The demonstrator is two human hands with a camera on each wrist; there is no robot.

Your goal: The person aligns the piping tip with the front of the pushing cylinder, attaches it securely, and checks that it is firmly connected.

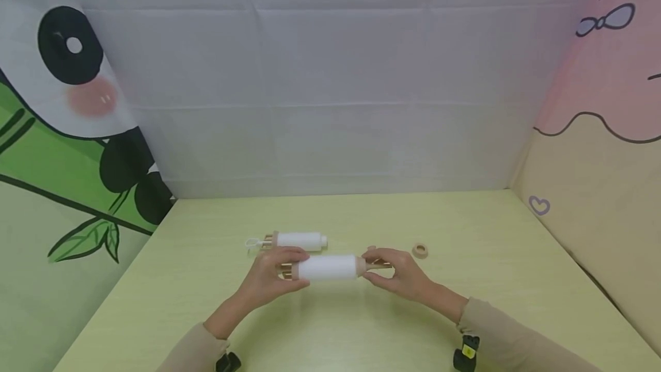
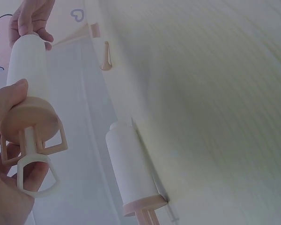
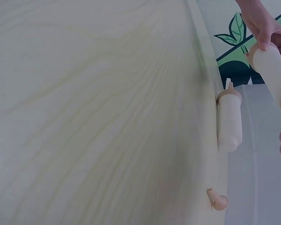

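In the head view, a white syringe-like tube (image 1: 327, 267) with beige ends is held level above the table. My left hand (image 1: 271, 275) grips its left end, by the beige collar. That collar carries side loops, and a white pull ring (image 2: 21, 176) shows in the left wrist view. My right hand (image 1: 408, 275) pinches the beige end piece (image 1: 361, 266) at the other end, from which a narrow tip extends under the fingers. A second similar tube (image 1: 299, 240) lies just behind, its pull ring to the left.
On the pale wood-grain table (image 1: 341, 337) lies a beige ring-shaped part (image 1: 420, 251), right of the tubes. Another small beige part (image 1: 372, 247) is partly hidden behind my right hand. A white cloth wall (image 1: 335, 102) stands at the back, with printed panels on both sides.
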